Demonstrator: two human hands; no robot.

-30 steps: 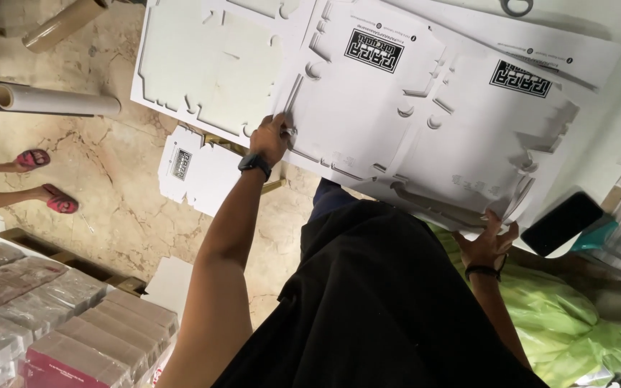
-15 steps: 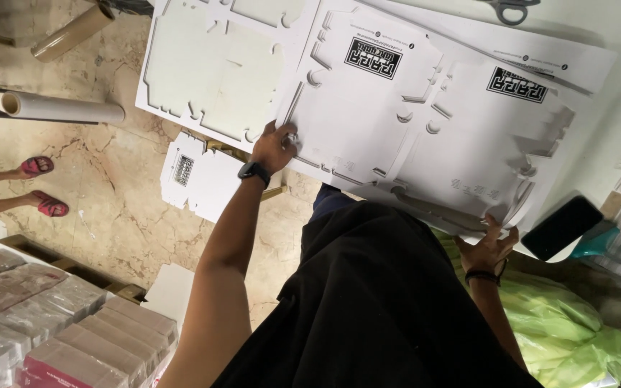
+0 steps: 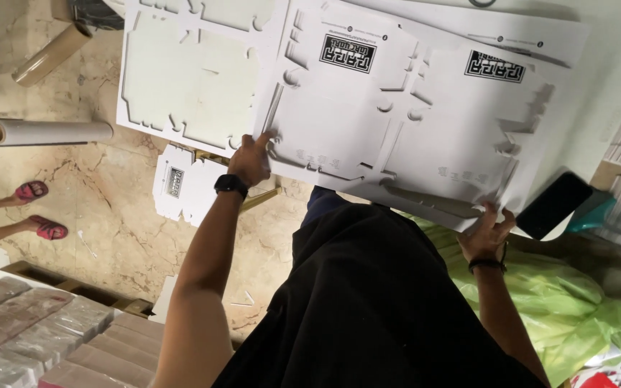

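Die-cut white card sheet (image 3: 397, 122): your left hand (image 3: 251, 159) and right hand (image 3: 489, 233) pinch only its near edge, so its scored panels may sag, tear or slip free.

Both hands (image 3: 251, 159) (image 3: 488, 233) grip white die-cut sheet (image 3: 397, 115).

Die-cut white card sheet (image 3: 404, 108): shifted slightly left and farther up in view since a second ago; its far right corner is now cut by the top edge.

Left hand (image 3: 251, 159): carried with the sheet's near left edge, a little right of its earlier place; grip unchanged in kind.

Right hand (image 3: 489, 231): moved slightly nearer along the sheet's near right corner.

Second blank sheet (image 3: 188, 75), far left: now seen more fully.

Cardboard tube (image 3: 48, 132), left: displaced lower in view.

Pink sandals (image 3: 41, 210): likewise lower, toward the near left.

Scissors, far right: almost gone from view.
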